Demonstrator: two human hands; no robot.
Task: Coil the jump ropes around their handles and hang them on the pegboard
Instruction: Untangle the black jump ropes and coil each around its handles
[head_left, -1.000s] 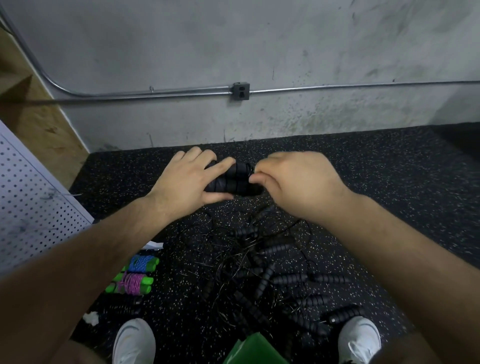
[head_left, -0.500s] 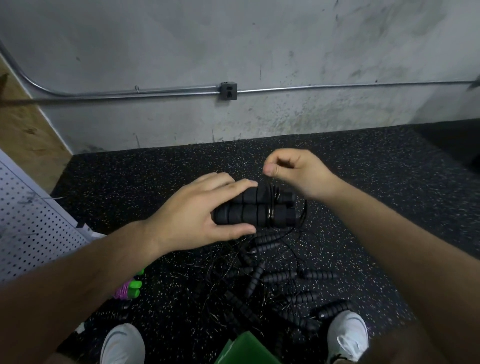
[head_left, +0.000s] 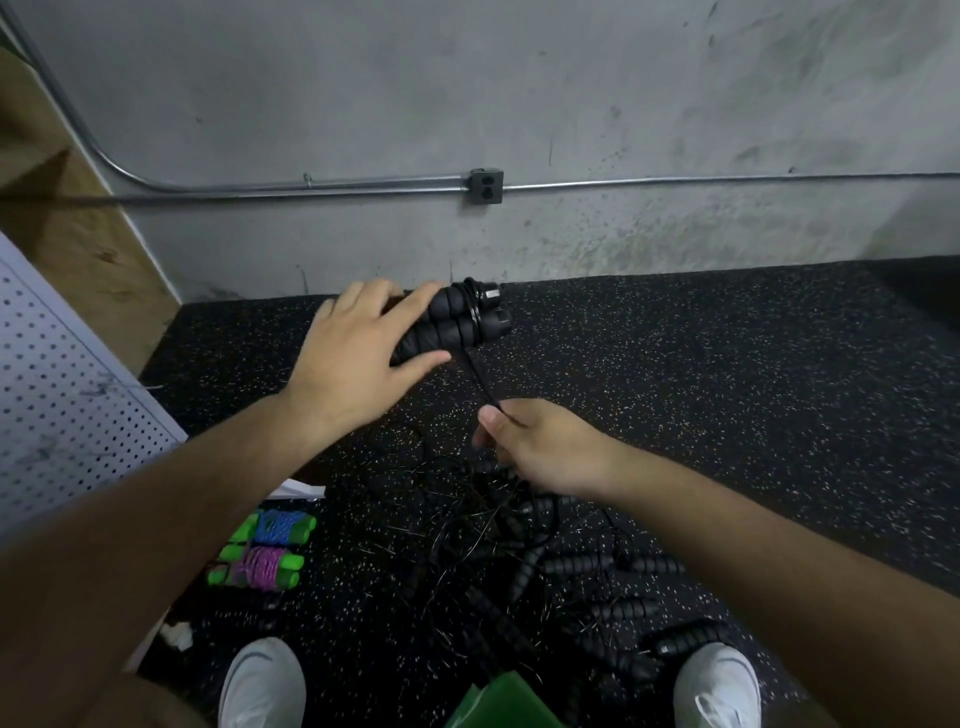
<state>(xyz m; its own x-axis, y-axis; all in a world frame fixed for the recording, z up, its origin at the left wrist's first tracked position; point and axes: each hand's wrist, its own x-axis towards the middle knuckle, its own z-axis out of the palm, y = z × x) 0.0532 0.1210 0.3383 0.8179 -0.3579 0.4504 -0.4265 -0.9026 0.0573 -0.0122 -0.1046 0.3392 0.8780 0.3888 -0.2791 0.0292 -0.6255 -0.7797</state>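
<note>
footwear at the bottom edge: two white shoes (head_left: 262, 680), a green object (head_left: 498, 701) between them. beyond the shoes, a tangled pile of black jump ropes (head_left: 545, 566) lies on the speckled floor (head_left: 727, 364). left of the pile, two coiled ropes with green handles, one blue (head_left: 283, 526), one purple (head_left: 260, 566), lie side by side. above the pile, the right hand (head_left: 540, 447) pinches a black cord (head_left: 480, 382) between thumb and forefinger, remaining fingers curled. the cord runs taut up to a pair of black handles (head_left: 457, 322) held side by side, with cord turns around their far end. the left hand (head_left: 358, 358) grips the handles' near end: fingers over the top, thumb underneath. pegboard (head_left: 57, 395) stands at the left edge. farthest, a concrete wall carries conduit (head_left: 311, 186) and an outlet (head_left: 486, 186).
</note>
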